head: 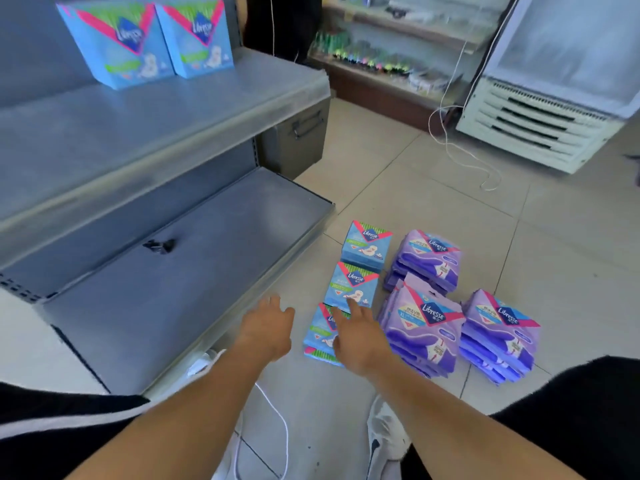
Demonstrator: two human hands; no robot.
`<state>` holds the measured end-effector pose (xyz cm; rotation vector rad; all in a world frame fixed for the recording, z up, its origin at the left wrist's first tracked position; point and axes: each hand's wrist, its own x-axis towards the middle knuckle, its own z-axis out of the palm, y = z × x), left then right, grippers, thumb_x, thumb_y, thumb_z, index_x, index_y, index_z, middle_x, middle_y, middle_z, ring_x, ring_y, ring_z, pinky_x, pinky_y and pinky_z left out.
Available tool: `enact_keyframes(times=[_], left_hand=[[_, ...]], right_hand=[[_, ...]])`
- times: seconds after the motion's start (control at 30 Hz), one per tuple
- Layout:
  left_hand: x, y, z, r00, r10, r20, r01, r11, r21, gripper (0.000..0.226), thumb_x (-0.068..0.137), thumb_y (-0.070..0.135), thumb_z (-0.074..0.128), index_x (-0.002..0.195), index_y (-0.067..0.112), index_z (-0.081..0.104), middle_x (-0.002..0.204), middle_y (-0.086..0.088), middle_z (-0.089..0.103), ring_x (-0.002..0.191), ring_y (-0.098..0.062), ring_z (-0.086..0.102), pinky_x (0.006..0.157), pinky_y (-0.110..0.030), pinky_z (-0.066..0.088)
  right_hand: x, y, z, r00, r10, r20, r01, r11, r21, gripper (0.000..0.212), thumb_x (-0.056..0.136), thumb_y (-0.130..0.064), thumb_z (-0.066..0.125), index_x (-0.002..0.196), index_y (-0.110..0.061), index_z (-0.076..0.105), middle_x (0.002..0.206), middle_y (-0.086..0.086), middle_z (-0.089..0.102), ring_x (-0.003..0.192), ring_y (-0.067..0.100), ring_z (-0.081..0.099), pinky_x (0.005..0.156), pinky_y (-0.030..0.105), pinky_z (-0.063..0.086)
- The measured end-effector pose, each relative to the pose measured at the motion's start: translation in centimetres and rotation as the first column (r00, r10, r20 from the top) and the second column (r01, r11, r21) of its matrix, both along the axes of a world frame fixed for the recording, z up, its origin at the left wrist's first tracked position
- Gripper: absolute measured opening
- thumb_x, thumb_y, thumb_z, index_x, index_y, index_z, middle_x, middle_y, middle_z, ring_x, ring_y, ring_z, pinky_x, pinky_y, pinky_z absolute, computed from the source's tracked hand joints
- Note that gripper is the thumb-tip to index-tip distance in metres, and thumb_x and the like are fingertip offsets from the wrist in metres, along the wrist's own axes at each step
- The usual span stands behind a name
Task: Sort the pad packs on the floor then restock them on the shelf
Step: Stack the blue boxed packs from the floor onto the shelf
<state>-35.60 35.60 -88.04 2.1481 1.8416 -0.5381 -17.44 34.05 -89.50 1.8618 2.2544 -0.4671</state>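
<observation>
Three blue pad packs lie in a row on the floor: the far one [366, 244], the middle one [351, 284] and the near one [320, 336]. To their right are three stacks of purple pad packs [429, 259], [420, 327], [498, 336]. Two blue packs [119, 41], [199, 34] stand upright on the grey upper shelf [166, 109]. My right hand [356, 336] stretches over the near blue pack, its fingers straight, fingertips at the middle pack. My left hand [268, 327] hovers open above the floor just left of the blue packs, holding nothing.
The lower shelf [194, 268] is bare apart from a small dark clip [159, 244]. A white cooler [540, 98] stands at the back right with a white cable [464, 157] trailing on the tiles. Stocked shelves [388, 64] line the back. My shoes [384, 434] are near.
</observation>
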Motion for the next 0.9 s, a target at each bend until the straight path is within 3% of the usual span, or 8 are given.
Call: enact_keyframes(times=[0.23, 0.37, 0.53, 0.73, 0.9], left_hand=[[-2.4, -1.2, 14.2, 0.997, 0.07, 0.028, -0.074, 0.972, 0.222, 0.044, 0.088, 0.02, 0.053, 0.132, 0.019, 0.046, 0.137, -0.012, 0.031, 0.125, -0.033, 0.034, 0.093, -0.043, 0.042], [-5.4, -1.7, 22.8, 0.99, 0.13, 0.044, -0.137, 0.921, 0.365, 0.042, 0.087, 0.02, 0.054, 0.129, 0.019, 0.047, 0.14, -0.012, 0.03, 0.127, -0.033, 0.033, 0.091, -0.043, 0.041], [-10.0, -2.2, 31.2, 0.969, 0.238, 0.062, -0.238, 0.85, 0.47, 0.041, 0.088, 0.021, 0.052, 0.129, 0.02, 0.048, 0.132, -0.01, 0.034, 0.125, -0.03, 0.035, 0.09, -0.042, 0.044], [-13.9, -0.1, 36.5, 0.941, 0.33, 0.069, -0.317, 0.794, 0.52, 0.042, 0.087, 0.02, 0.05, 0.129, 0.021, 0.049, 0.129, -0.008, 0.037, 0.122, -0.029, 0.037, 0.087, -0.04, 0.045], [-15.5, 4.4, 38.2, 0.932, 0.355, 0.065, -0.336, 0.785, 0.52, 0.052, 0.088, 0.021, 0.052, 0.139, 0.023, 0.04, 0.135, -0.009, 0.035, 0.123, -0.028, 0.037, 0.086, -0.038, 0.044]], right_hand=[[-3.4, 1.1, 14.5, 0.981, 0.185, 0.052, -0.192, 0.951, 0.243, 0.046, 0.092, -0.024, 0.052, 0.136, -0.015, 0.043, 0.148, 0.015, 0.028, 0.13, 0.036, 0.036, 0.095, 0.04, 0.044], [-5.8, 2.2, 23.4, 0.973, 0.219, 0.076, -0.232, 0.898, 0.374, 0.043, 0.092, -0.026, 0.05, 0.134, -0.015, 0.045, 0.139, 0.014, 0.034, 0.126, 0.036, 0.04, 0.096, 0.042, 0.042], [-9.3, 3.9, 31.7, 0.959, 0.276, 0.062, -0.271, 0.832, 0.484, 0.042, 0.092, -0.029, 0.049, 0.131, -0.015, 0.046, 0.147, 0.014, 0.028, 0.13, 0.036, 0.035, 0.099, 0.043, 0.044], [-12.4, 7.8, 38.8, 0.938, 0.327, 0.112, -0.337, 0.792, 0.509, 0.044, 0.094, -0.028, 0.048, 0.137, -0.017, 0.042, 0.151, 0.012, 0.025, 0.134, 0.034, 0.031, 0.1, 0.044, 0.043], [-13.8, 12.9, 41.1, 0.948, 0.313, 0.058, -0.297, 0.802, 0.518, 0.049, 0.095, -0.029, 0.046, 0.141, -0.017, 0.038, 0.146, 0.011, 0.031, 0.13, 0.031, 0.034, 0.101, 0.043, 0.043]])
